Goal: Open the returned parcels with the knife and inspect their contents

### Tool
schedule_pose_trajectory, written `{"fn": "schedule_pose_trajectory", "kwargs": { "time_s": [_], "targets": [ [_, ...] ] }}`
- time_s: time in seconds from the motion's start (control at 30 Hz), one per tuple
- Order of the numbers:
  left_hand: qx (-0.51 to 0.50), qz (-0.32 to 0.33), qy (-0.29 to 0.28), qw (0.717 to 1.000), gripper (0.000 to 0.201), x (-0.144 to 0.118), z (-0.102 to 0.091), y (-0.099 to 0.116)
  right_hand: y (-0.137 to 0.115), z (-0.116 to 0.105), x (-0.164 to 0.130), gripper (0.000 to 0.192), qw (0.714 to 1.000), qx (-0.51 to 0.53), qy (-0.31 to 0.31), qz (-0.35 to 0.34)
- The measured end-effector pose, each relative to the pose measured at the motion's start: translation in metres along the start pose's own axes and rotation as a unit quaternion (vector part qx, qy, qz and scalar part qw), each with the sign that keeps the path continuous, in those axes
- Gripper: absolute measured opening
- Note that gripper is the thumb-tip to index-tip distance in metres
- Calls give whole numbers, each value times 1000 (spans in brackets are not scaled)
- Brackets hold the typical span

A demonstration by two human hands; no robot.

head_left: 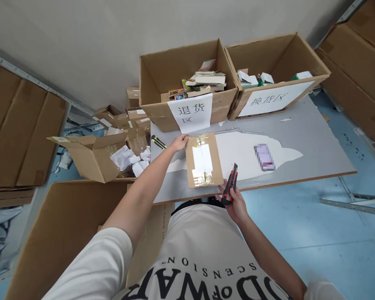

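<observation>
flat cardboard parcel [204, 160] with white label and shiny tape, lying near the table's [315, 141] front edge, left of centre. left hand [179, 143] resting fingers-down on the parcel's far left corner, loosely open, gripping nothing; right hand [234, 204] just off the front edge, closed round a red-and-black utility knife [231, 186], tip toward the parcel. yellow-and-black knife [158, 142] by the left edge; two open cartons along the far edge, left carton [162, 71] labelled, full of books, right carton [303, 54] labelled too.
</observation>
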State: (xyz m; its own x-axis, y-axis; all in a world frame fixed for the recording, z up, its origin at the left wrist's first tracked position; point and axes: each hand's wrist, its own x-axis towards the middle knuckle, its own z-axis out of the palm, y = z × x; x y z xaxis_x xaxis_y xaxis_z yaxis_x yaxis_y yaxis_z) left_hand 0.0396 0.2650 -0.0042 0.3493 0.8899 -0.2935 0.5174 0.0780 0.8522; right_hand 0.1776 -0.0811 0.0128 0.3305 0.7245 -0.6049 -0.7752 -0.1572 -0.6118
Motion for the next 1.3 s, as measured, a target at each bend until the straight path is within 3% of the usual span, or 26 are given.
{"fn": "schedule_pose_trajectory", "kwargs": {
  "time_s": [0.13, 0.33, 0.57, 0.67, 0.77, 0.9, 1.03, 1.2, 1.3],
  "targets": [
    [5, -34, -24, 999, 23, 4, 7, -5, 4, 6, 4, 36, 999, -29, 12, -32],
    [-10, -43, 9, 999, 21, -10, -1, -10, -7, 6, 10, 30, 997, -53, 24, -53],
    [-121, -73, 99, 985, 24, -78, -16, -31, -87, 7, 70, 28, 978, -184, 14, -100],
    [-169, -111, 149, 968, 23, -118, -10, -44, -124, 22, 108, 26, 957, -275, -29, -91],
    [-222, -153, 174, 947, 24, -153, 2, -56, -147, 47, 144, 24, 933, -342, -75, -78],
    [-260, -186, 197, 927, 28, -183, 19, -71, -150, 77, 179, 22, 890, -433, -123, -76],
    [-256, -185, 209, 925, 34, -192, 27, -78, -143, 83, 192, 24, 859, -481, -147, -95],
    [-193, -181, 203, 942, 33, -193, 22, -77, -138, 72, 191, 28, 880, -437, -159, -101],
    [-76, -165, 201, 963, 32, -196, 15, -72, -136, 67, 186, 31, 895, -406, -154, -103]
  ]
}}
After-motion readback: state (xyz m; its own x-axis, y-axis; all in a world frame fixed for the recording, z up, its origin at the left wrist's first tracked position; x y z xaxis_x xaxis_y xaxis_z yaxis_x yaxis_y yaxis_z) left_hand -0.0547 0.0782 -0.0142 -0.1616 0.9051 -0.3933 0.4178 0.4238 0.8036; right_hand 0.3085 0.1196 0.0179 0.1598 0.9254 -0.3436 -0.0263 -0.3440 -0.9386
